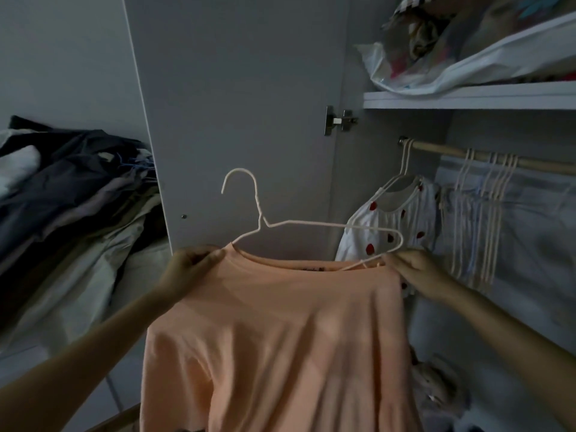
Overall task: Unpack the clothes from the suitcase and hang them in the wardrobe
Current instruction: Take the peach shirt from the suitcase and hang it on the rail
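A peach shirt point(280, 332) hangs in front of me, held up by its shoulders. My left hand point(190, 266) pinches the shirt's left shoulder by the collar. My right hand point(414, 269) pinches the right shoulder together with the lower wire of a white wire hanger point(311, 224). The hanger's left arm is inside the collar, while its right end sticks out above the neckline. Its hook points up, in front of the open wardrobe door point(237, 104). The wooden rail point(486, 157) runs at the right inside the wardrobe.
On the rail hang a white top with red spots point(396, 219), a pale garment point(530, 219) and several empty white hangers point(486, 194). A shelf point(467, 99) above holds a plastic bag of cloth. A pile of dark and pale clothes point(71, 194) lies at the left.
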